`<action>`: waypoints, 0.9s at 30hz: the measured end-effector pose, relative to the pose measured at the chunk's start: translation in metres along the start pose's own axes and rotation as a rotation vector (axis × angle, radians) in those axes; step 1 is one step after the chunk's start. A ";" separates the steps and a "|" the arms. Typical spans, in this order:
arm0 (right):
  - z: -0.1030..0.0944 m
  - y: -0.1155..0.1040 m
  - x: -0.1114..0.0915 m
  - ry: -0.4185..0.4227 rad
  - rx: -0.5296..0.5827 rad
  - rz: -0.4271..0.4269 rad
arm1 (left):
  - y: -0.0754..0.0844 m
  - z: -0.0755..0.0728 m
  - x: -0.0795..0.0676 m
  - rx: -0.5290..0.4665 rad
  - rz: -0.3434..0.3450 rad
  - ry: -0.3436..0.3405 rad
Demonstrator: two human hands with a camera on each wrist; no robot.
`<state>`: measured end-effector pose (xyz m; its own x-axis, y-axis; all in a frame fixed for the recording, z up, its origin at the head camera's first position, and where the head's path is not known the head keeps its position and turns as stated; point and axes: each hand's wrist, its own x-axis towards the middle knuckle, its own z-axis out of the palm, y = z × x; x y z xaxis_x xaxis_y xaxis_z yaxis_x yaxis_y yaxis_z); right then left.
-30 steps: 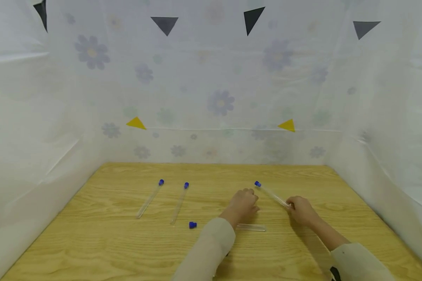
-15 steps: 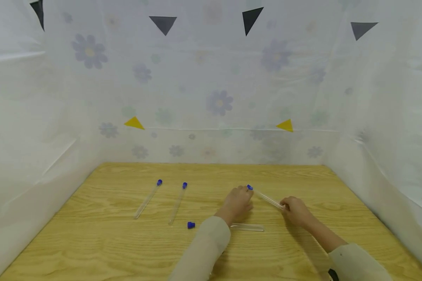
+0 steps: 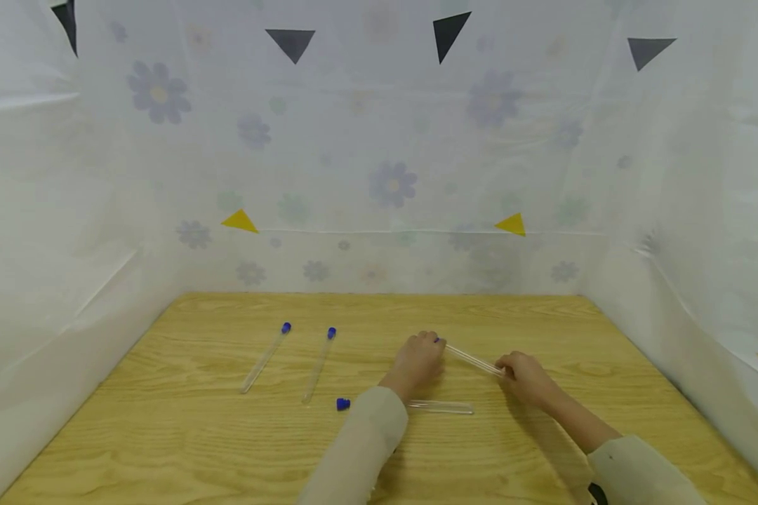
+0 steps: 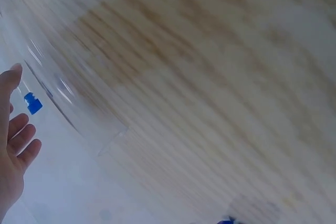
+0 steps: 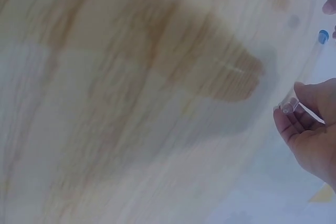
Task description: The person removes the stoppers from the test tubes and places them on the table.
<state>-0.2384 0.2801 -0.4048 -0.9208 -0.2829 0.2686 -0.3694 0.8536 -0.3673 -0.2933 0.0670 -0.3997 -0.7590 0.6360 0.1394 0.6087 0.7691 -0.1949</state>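
My right hand [image 3: 526, 379] pinches the closed end of a clear test tube [image 3: 474, 360] between thumb and fingers, holding it slanted above the table. Its blue cap [image 4: 33, 103] points towards my left hand [image 3: 417, 363], which covers most of it in the head view. In the left wrist view the thumb and fingers lie loosely spread around that cap, with a gap showing. Beneath my left forearm lies an uncapped test tube [image 3: 442, 407], partly hidden by the arm. A loose blue cap [image 3: 343, 404] lies left of it.
Two capped test tubes lie on the left half of the table, the outer one [image 3: 264, 361] and the inner one [image 3: 318, 366], caps pointing away. White floral sheeting [image 3: 391, 259] walls off the wooden table [image 3: 164, 435] at the back and sides.
My right hand has moved the held tube leftwards, bringing its capped end into the space between my left thumb and fingers. The left hand has shifted slightly left. Other tubes stay put.
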 end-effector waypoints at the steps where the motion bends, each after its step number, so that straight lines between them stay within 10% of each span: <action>1: 0.000 -0.001 0.000 -0.005 0.000 0.001 | -0.001 0.001 0.000 0.000 -0.004 -0.008; 27: -0.010 -0.012 0.003 -0.087 0.001 -0.103 | -0.014 0.004 -0.008 -0.012 -0.053 0.007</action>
<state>-0.2352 0.2731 -0.3910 -0.8852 -0.4060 0.2271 -0.4629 0.8176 -0.3424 -0.2970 0.0512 -0.4022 -0.7886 0.5946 0.1564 0.5703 0.8025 -0.1754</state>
